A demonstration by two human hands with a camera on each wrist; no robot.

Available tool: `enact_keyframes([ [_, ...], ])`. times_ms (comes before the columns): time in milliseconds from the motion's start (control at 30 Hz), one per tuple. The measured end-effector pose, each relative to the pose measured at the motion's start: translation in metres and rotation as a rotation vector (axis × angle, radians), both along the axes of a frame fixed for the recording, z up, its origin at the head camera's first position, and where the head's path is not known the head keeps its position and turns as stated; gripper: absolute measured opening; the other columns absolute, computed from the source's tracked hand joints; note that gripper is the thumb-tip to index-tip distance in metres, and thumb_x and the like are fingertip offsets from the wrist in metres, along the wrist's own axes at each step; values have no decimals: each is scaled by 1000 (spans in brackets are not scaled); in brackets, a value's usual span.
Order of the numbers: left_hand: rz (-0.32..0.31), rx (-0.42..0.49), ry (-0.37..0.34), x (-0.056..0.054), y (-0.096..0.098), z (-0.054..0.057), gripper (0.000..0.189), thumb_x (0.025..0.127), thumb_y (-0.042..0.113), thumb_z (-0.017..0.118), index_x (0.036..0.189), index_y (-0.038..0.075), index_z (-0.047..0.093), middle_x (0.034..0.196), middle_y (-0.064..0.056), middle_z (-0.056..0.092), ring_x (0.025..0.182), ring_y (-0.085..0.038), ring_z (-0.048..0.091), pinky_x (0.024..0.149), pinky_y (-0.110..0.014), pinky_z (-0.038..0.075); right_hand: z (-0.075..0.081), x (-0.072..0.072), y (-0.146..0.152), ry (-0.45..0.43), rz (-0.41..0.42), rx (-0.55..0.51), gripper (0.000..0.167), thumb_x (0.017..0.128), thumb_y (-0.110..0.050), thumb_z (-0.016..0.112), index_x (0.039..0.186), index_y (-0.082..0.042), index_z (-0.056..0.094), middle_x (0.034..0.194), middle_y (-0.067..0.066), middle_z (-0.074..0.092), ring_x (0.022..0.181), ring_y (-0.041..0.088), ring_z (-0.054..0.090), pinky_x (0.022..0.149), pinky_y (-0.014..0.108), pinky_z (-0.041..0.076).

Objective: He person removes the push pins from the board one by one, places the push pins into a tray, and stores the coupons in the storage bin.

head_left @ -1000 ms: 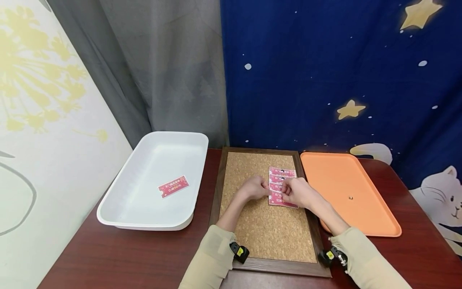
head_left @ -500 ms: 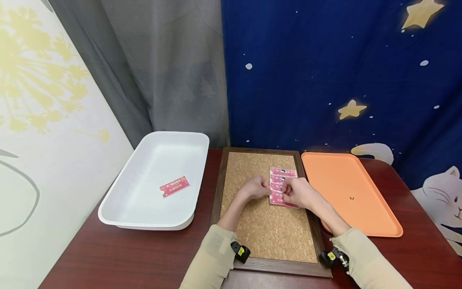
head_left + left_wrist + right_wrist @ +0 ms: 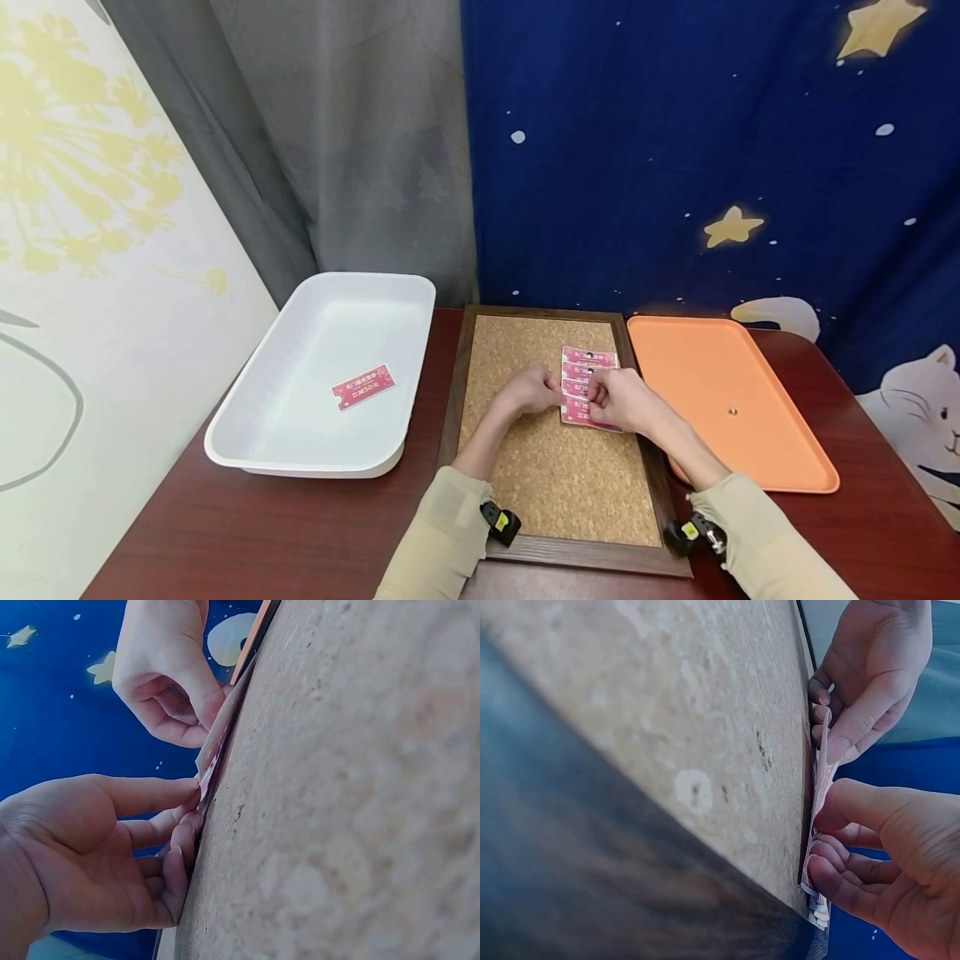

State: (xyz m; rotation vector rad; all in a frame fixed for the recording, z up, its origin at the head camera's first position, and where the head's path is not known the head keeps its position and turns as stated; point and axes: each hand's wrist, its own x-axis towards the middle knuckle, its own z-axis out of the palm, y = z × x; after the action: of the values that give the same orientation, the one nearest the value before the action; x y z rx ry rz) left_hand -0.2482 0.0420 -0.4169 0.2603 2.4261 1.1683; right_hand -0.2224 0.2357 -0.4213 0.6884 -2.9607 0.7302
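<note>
By the blue curtain, on corkboard, the left hand pinches a coupon; the right hand's grip I cannot tell.

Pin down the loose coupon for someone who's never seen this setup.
Find the white tub, left of the corkboard. A red coupon lies slanted on its floor. It's alone, while the other coupons overlap in a column on the corkboard.

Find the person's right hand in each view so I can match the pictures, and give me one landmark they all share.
Head: right hand just right of centre, fingers at the red coupons.
Left wrist: right hand upper left, above the left hand.
Right wrist: right hand lower right, below the left hand.
Shared landmark: the speckled tan corkboard.
</note>
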Motion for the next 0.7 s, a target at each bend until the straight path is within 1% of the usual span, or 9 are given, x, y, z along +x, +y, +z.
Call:
enact_keyframes([
  [200,4,0,-12,-1,0,1,21,90,9,75,73,7,63,70,1,50,59,-12,43,50,-23,32,1,-1,2,-11,-1,-4,15,75,-1,74,76,-9,61,65,-6,57,60,4,52,56,22,45],
  [467,3,-10,6,0,1,0,23,89,9,76,71,9,61,70,1,50,60,-12,44,51,-24,33,3,0,5,-23,-21,-9,13,77,-1,72,77,-8,61,66,-5,58,62,5,53,57,23,46],
  [700,30,19,-4,2,0,-2,28,89,8,75,67,9,59,67,1,48,57,-12,41,50,-24,31,2,4,17,-35,-33,-56,11,77,1,70,80,-6,62,71,-2,60,66,8,56,60,24,49],
])
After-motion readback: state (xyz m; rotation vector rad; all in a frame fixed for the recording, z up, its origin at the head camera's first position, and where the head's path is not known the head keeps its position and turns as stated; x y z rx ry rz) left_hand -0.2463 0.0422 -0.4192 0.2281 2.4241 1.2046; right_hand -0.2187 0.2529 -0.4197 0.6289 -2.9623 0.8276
